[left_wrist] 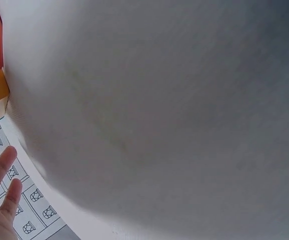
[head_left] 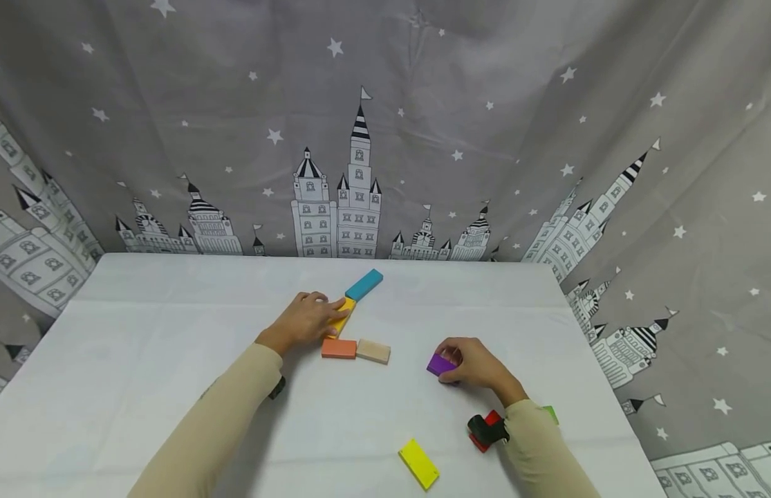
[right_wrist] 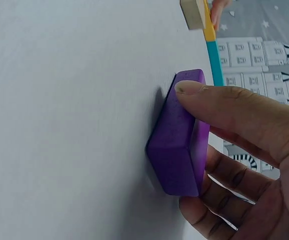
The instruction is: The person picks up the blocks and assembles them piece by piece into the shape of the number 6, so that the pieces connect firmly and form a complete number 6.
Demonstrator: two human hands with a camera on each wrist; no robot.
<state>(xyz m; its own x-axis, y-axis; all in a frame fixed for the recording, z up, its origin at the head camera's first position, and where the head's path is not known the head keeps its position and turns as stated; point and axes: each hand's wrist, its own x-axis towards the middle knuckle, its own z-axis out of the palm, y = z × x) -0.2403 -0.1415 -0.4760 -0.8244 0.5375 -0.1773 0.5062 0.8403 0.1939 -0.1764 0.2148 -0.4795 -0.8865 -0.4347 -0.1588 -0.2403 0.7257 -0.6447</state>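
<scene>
My left hand [head_left: 307, 318] reaches over an orange-yellow block [head_left: 350, 304], its thumb and a finger on it; in the left wrist view other fingers [left_wrist: 2, 165] are spread. A blue block [head_left: 364, 284] meets the yellow block's far end. At its near end lies an orange block [head_left: 339, 348], and beside that a plain wooden block [head_left: 373, 351]. My right hand [head_left: 475, 363] pinches a purple block [right_wrist: 172, 135] between thumb and fingers, to the right of these blocks. The right wrist view shows the purple block close to the white surface, with a shadow beneath.
Near the front of the white table [head_left: 173, 332] lies a bright yellow block [head_left: 419, 464]. A red block [head_left: 478, 443] and a green block [head_left: 551, 413] are partly hidden by the right wrist and its camera. Behind hangs a grey curtain [head_left: 422, 83] with castles and stars.
</scene>
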